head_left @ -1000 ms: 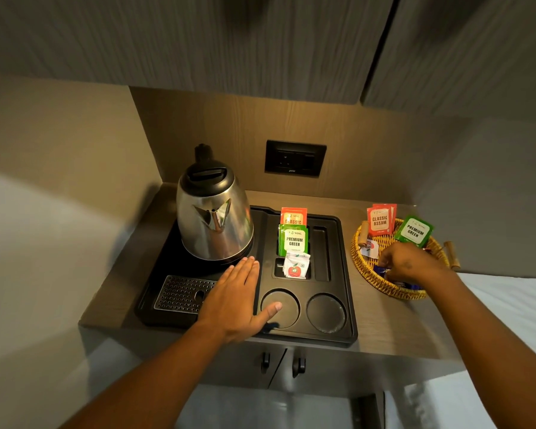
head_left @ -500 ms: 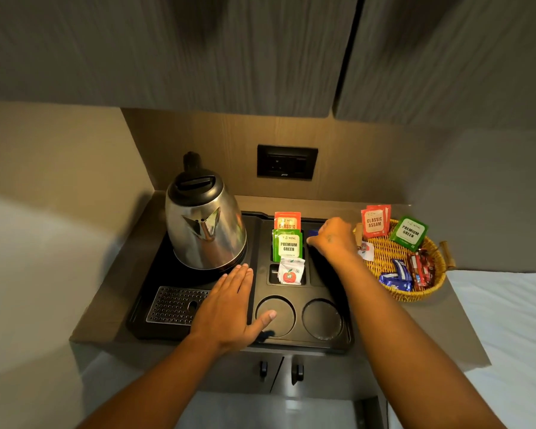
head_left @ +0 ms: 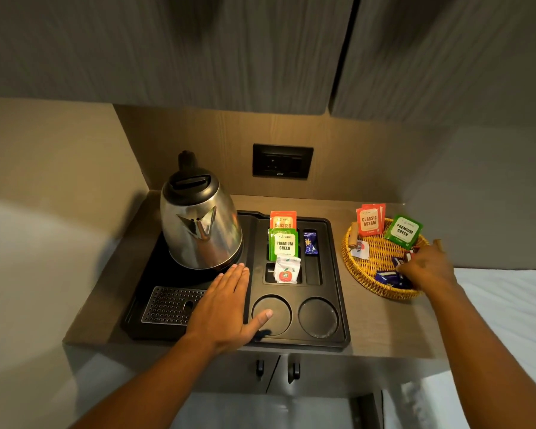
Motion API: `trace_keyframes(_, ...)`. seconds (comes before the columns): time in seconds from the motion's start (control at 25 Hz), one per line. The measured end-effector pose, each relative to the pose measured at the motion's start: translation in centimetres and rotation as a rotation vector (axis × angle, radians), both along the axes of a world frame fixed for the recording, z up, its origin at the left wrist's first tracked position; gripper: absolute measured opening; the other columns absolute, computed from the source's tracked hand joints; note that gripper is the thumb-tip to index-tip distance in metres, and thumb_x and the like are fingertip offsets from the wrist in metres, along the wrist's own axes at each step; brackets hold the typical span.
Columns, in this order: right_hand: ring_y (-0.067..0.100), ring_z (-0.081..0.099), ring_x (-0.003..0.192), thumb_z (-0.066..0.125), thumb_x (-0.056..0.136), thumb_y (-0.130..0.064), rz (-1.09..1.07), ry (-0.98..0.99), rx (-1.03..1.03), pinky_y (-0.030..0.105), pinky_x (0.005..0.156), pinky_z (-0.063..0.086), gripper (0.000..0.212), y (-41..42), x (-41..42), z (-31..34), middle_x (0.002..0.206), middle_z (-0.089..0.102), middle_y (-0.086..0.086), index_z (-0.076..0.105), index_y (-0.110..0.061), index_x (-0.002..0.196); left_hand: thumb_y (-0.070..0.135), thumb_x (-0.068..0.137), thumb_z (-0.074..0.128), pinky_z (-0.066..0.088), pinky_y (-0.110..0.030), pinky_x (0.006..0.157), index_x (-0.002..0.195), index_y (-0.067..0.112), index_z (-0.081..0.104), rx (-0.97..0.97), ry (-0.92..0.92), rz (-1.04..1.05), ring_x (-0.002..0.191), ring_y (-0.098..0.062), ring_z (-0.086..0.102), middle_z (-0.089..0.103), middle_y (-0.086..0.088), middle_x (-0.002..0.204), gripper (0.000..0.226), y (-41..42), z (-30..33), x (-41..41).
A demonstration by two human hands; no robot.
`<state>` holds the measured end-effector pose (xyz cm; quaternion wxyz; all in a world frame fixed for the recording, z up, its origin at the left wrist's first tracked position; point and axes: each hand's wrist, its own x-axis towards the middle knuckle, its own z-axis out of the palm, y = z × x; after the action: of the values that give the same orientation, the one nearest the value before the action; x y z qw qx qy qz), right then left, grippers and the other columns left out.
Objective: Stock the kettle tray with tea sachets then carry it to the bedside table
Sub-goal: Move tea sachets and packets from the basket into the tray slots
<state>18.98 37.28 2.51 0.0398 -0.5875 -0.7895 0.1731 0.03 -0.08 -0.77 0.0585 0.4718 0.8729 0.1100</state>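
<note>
The black kettle tray (head_left: pixel 338 280) sits on a wooden shelf with a steel kettle (head_left: pixel 200 226) at its left. In its slots stand an orange Classic sachet (head_left: pixel 283 219), a green Premium Green sachet (head_left: pixel 283 244), a white sachet (head_left: pixel 287 269) and a blue sachet (head_left: pixel 310 243). My left hand (head_left: pixel 226 305) lies flat and open on the tray in front of the kettle. My right hand (head_left: pixel 427 269) is down in the wicker basket (head_left: pixel 358 274), fingers on the blue sachets (head_left: pixel 387 277) there; whether it grips one is hidden.
In the basket lean red Classic Assam sachets (head_left: pixel 370 219) and a green Premium Green sachet (head_left: pixel 403 231). A black wall socket (head_left: pixel 283 161) is behind the tray. Cupboard doors hang overhead. White bedding (head_left: pixel 508 320) lies to the right, below the shelf.
My right hand left a blue sachet in the tray's narrow right slot and went back to the basket. The left hand stayed flat on the tray.
</note>
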Motion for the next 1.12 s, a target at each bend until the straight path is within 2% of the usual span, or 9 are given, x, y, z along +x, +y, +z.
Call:
trace_keyframes(0.08,0.038,0.055,0.113,0.082,0.068,-0.017,-0.022,0.026,0.004,0.046,0.076,0.052,0.033,-0.1,-0.2,0.2,0.123,0.052,0.019,0.060,-0.013,0.093,0.086,0.081,0.012,0.002,-0.034,0.122,0.156,0.017,0.004,0.007,0.001,-0.003,0.150,-0.012,-0.003,0.004,-0.001,0.164,0.102,0.0,-0.1,-0.1)
trace_keyframes(0.2,0.035,0.063,0.077,0.077,0.073,-0.018,-0.123,0.116,-0.037,0.034,0.057,0.047,0.030,0.2,-0.1,1.5,0.089,0.060,0.018,0.048,-0.012,0.075,0.086,0.081,0.013,0.003,-0.034,0.121,0.156,0.016,0.005,0.007,-0.005,-0.005,0.150,-0.013,-0.002,0.005,-0.002,0.164,0.103,0.0,0.0,0.0)
trace_keyframes(0.32,0.021,0.061,0.052,0.074,0.078,-0.027,-0.198,0.227,-0.021,0.024,0.047,0.043,0.023,-0.9,0.5,3.9,0.064,0.062,0.008,0.064,-0.006,0.076,0.086,0.081,0.012,0.001,-0.033,0.121,0.156,0.016,0.004,0.000,-0.004,-0.006,0.149,-0.013,-0.003,0.004,-0.002,0.164,0.103,0.0,0.1,0.0)
trace_keyframes(0.4,0.011,0.058,0.055,0.072,0.079,-0.024,-0.139,0.435,-0.032,0.020,0.046,0.039,0.011,-4.5,-1.3,4.9,0.062,0.063,-0.003,0.071,-0.019,0.069,0.087,0.080,0.011,0.002,-0.034,0.121,0.156,0.016,0.004,-0.006,-0.003,-0.006,0.150,-0.013,-0.003,0.004,-0.002,0.164,0.103,0.1,0.2,0.0)
trace_keyframes(0.48,0.007,0.058,0.062,0.070,0.081,-0.019,0.028,0.523,-0.138,0.020,0.048,0.039,0.023,-9.5,-4.9,4.3,0.064,0.064,-0.010,0.069,-0.028,0.060,0.087,0.080,0.010,0.003,-0.035,0.122,0.156,0.016,0.004,-0.009,-0.004,-0.003,0.150,-0.014,-0.003,0.004,-0.002,0.164,0.104,0.0,0.3,0.1)
trace_keyframes(0.76,0.024,0.065,0.067,0.073,0.080,-0.021,-0.047,0.317,-0.342,0.030,0.060,0.054,0.013,-13.7,-11.3,-0.4,0.077,0.071,0.010,0.076,-0.010,0.074,0.085,0.081,0.012,0.004,-0.033,0.121,0.156,0.016,0.006,0.005,-0.005,0.005,0.150,-0.013,-0.001,0.005,-0.002,0.164,0.102,0.0,0.6,0.2)
trace_keyframes(0.96,0.015,0.056,0.057,0.072,0.080,-0.026,0.052,0.353,-0.045,0.026,0.056,0.045,0.018,-13.3,-8.1,-0.2,0.065,0.067,0.003,0.073,-0.014,0.066,0.080,0.085,0.023,0.011,-0.037,0.123,0.155,0.013,0.009,0.001,-0.017,-0.012,0.150,-0.016,0.004,0.009,-0.004,0.164,0.098,0.2,1.2,0.3)
trace_keyframes(1.04,0.016,0.053,0.057,0.067,0.084,-0.029,0.063,0.346,0.032,0.025,0.052,0.039,0.019,-13.9,-6.3,-0.8,0.064,0.061,0.002,0.070,-0.012,0.074,0.069,0.089,0.040,0.024,-0.037,0.120,0.153,0.013,0.024,0.083,-0.104,0.049,0.147,-0.018,0.020,0.026,-0.004,0.159,0.086,-1.0,1.4,0.6)
trace_keyframes(1.12,0.017,0.053,0.057,0.063,0.088,-0.032,0.086,0.265,-0.003,0.024,0.049,0.036,0.025,-14.4,-5.8,-1.8,0.064,0.057,0.003,0.066,-0.009,0.079,0.049,0.089,0.055,0.046,-0.040,0.104,0.131,0.014,0.055,0.292,-0.101,0.184,0.127,-0.023,0.050,0.057,-0.005,0.135,0.055,-3.3,1.6,0.0)
